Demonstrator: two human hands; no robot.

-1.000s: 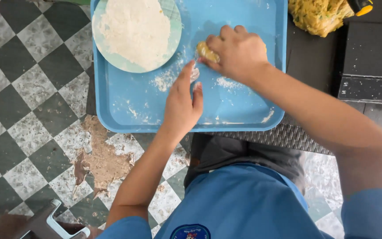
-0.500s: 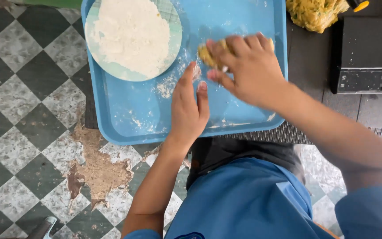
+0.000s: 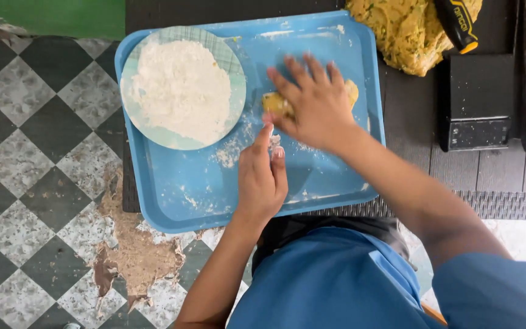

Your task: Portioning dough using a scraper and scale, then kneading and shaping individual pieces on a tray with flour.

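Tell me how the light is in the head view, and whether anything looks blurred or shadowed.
Head view: soft, even daylight with no glare on the tray. The right hand, flat on the dough, is slightly motion-blurred at the fingers. The left hand casts a faint shadow on the tray beside it. The flour is bright, nearly washed out. The floor is sharp.

One head camera looks straight down, close above the blue tray [image 3: 184,195].
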